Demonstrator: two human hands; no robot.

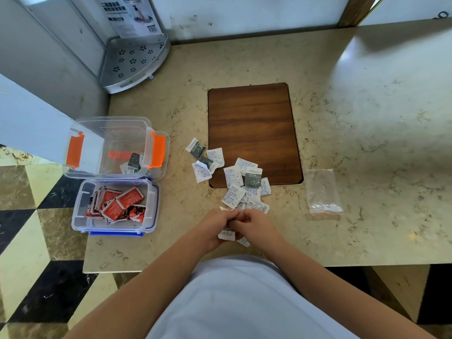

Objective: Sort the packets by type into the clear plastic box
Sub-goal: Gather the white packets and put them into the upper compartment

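Nearest the camera, a pale shirt fills the bottom of the view, with both bare forearms reaching forward over the edge of the desk. The left hand and right hand meet knuckle to knuckle just above that edge, fingers curled in together around a few white packets; corners of these stick out beneath the hands. Which hand has the firmer hold cannot be told, as the fingers hide the grip.

Just beyond the hands lies a loose pile of more white packets, some showing a dark grey face, spread over the near corner of a brown board set flat in the desk. A smaller cluster of the same packets lies a little to the left, just off the board's edge. To the right, apart from the pile, lies a clear bag with a red strip along its near end.

At the desk's left edge sits a blue-trimmed box, holding red packets. Touching it on the far side is a taller clear box with orange latches, a few grey and white packets lying in its near right corner.

Farther back, in the left corner against the wall, stands a grey rack with flower-shaped holes.
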